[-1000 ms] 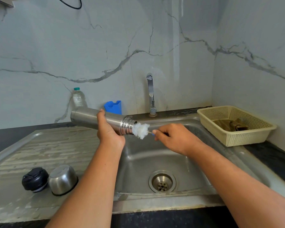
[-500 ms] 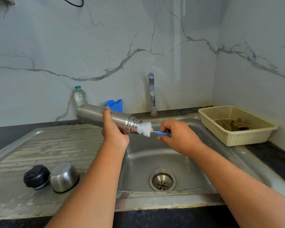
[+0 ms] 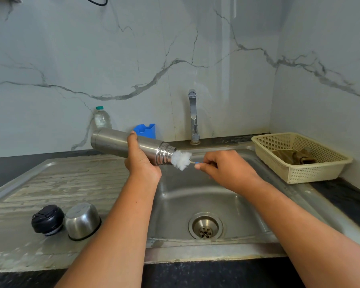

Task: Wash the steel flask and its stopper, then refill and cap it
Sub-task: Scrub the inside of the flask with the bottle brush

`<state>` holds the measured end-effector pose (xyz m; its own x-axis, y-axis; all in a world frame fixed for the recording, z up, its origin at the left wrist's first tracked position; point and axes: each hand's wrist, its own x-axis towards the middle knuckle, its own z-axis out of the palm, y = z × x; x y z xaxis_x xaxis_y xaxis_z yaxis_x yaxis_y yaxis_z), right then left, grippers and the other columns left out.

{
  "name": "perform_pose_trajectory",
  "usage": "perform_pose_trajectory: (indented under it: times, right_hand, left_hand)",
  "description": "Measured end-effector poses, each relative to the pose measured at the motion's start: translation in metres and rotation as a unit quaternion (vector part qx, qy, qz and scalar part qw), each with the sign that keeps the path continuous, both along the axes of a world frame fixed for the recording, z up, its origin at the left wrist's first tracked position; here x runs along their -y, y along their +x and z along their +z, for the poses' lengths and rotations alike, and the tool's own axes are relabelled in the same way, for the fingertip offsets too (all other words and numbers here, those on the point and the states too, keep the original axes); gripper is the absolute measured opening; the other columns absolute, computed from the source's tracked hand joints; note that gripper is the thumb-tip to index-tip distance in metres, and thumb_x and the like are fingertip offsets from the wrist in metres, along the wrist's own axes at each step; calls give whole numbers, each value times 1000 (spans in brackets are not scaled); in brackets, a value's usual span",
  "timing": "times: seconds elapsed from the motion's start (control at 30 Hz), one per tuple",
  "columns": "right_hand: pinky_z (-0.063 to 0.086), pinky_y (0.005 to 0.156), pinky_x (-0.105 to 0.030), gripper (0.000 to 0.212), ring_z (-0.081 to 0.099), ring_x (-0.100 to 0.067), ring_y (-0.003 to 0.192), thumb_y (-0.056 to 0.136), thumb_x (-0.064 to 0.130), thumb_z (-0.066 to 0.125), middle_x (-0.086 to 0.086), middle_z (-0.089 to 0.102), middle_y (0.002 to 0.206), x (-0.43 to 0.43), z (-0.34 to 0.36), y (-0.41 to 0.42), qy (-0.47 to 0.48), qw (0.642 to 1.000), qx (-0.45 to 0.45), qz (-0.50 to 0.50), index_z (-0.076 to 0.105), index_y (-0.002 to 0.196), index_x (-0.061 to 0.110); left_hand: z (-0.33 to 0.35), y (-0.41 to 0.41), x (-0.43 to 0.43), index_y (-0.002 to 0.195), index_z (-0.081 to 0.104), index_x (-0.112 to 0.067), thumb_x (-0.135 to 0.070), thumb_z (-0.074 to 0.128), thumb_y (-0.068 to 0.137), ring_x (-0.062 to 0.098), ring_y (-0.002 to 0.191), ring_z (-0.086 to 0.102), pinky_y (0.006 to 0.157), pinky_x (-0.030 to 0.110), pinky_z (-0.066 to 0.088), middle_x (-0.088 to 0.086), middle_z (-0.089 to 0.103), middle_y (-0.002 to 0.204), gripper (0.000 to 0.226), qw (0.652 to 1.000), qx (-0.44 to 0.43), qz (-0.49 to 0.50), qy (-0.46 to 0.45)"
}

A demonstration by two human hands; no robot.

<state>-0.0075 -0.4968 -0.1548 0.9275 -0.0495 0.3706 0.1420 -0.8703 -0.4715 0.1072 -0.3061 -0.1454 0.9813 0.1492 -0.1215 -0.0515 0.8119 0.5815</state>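
Observation:
My left hand (image 3: 140, 161) grips the steel flask (image 3: 114, 142) around its middle, holding it nearly level over the sink's left rim with its threaded mouth pointing right. White bristles of a bottle brush (image 3: 181, 160) stick out of the mouth. My right hand (image 3: 222, 169) pinches the brush's blue handle just right of the bristles. The black stopper (image 3: 47, 220) and the steel cup lid (image 3: 82, 220), upside down, stand side by side on the draining board at the lower left.
The sink basin (image 3: 227, 204) with its drain lies below my hands; the tap (image 3: 193, 117) behind it runs no water. A beige basket (image 3: 299, 156) with a cloth sits at right. A plastic bottle (image 3: 101, 118) and a blue holder (image 3: 144, 129) stand by the wall.
The brush slid out a little half a second ago, showing more blue handle, and has gone back in toward the mouth. The flask has stayed nearly in place.

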Motion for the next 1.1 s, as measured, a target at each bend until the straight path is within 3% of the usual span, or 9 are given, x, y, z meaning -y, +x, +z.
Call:
perform_pose_trajectory:
  times: [0.2,0.3,0.37,0.53,0.6,0.73,0.83,0.93,1.1]
  right_hand:
    - [51,65,-26,40,56,-5,51,102,53,53,8,68,63,-3,1,-3,118,987,-92,60,71,87,20]
    - [54,74,-26,34,65,-7,78,88,54,73,8,70,88,-5,-1,-4,64,994,-55,62,64,103,25]
    - [56,72,-30,30,63,-13,80,85,47,79,8,65,88,-8,0,-5,-2,999,-12,44,63,99,25]
    - [55,67,-35,36,61,-19,71,100,54,54,4,64,72,-12,6,-4,-71,997,27,-6,69,87,24]
    - [55,67,-32,39,62,-14,66,103,51,50,5,66,72,-12,6,-5,13,998,-45,35,71,89,22]
    - [37,53,-23,46,45,-9,47,106,46,48,8,57,60,-10,4,-8,247,947,-170,110,71,95,8]
    - [48,61,-23,37,62,-7,59,100,54,56,8,70,72,-12,-1,-4,108,990,-74,47,67,100,18]
    - [56,73,-33,32,64,-15,82,88,51,74,6,66,91,-16,-3,-1,-35,999,1,10,66,102,23]
    - [48,65,-38,17,60,-31,79,103,28,57,-1,55,88,-28,0,4,-143,983,108,-42,65,94,16]
  left_hand:
    - [4,-6,0,122,62,-14,-43,84,80,26,90,77,67,43,62,9,75,111,56,1000,-1,3,16]
    - [4,-8,2,122,62,-14,-41,84,81,26,90,78,73,47,65,10,76,112,54,1000,-3,16,26]
    - [4,-9,4,122,62,-14,-40,84,81,26,91,78,80,52,65,10,76,112,53,999,-3,21,28]
    - [7,-7,2,120,64,-13,-41,83,82,28,95,77,84,56,63,11,75,112,51,999,-2,28,17]
    - [8,-7,-2,121,63,-13,-42,83,81,28,95,76,84,56,63,9,74,110,53,1000,-6,25,10]
    - [6,-6,-5,121,64,-13,-43,85,79,29,98,76,86,56,62,9,74,113,55,1000,-5,11,-4]
    - [6,-9,-1,122,62,-13,-43,85,80,27,93,77,80,55,64,10,74,113,57,999,-12,28,20]
    - [7,-12,5,122,59,-13,-40,84,81,26,89,78,75,53,65,10,74,111,55,998,-12,50,40]
    - [11,-14,5,119,63,-13,-40,83,83,24,88,78,77,50,66,8,76,110,49,998,-18,61,30]
